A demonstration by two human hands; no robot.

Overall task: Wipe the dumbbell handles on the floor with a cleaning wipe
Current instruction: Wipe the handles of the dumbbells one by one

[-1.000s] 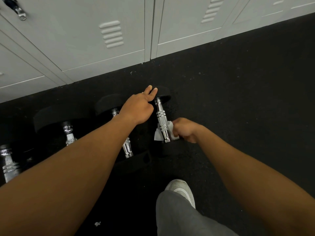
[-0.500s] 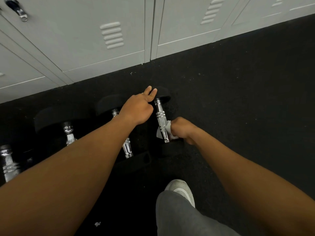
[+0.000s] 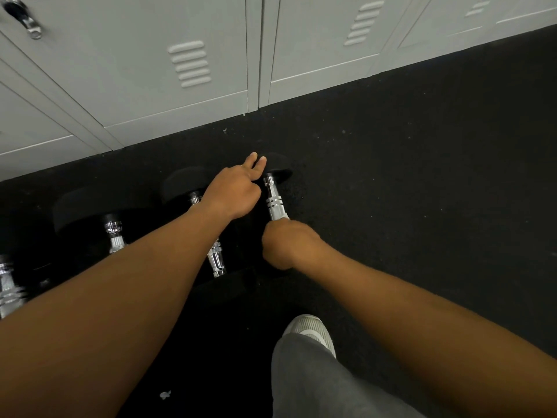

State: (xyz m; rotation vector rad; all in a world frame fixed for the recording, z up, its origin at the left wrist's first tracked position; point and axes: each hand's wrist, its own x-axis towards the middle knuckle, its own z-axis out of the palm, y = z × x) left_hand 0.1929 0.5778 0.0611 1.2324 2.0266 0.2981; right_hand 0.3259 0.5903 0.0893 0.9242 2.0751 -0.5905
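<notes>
Several black-headed dumbbells with chrome handles lie in a row on the dark floor. My right hand (image 3: 286,244) is wrapped around the chrome handle (image 3: 275,203) of the rightmost dumbbell, near its lower half. The white wipe is hidden inside that fist. My left hand (image 3: 233,188) rests on the far black head (image 3: 281,173) of the same dumbbell, fingers stretched out over it. The neighbouring dumbbell handle (image 3: 216,260) shows just below my left forearm. Two more handles (image 3: 114,233) (image 3: 9,289) lie further left.
Grey metal lockers (image 3: 193,64) line the wall just behind the dumbbells. My grey trouser leg and white shoe (image 3: 310,328) are at the bottom centre. Black rubber floor (image 3: 422,176) stretches to the right. A small white scrap (image 3: 165,395) lies on the floor.
My right hand has slid up the chrome handle toward the far head and turned over it, and the wipe no longer shows. My left hand has stayed on the dumbbell head.
</notes>
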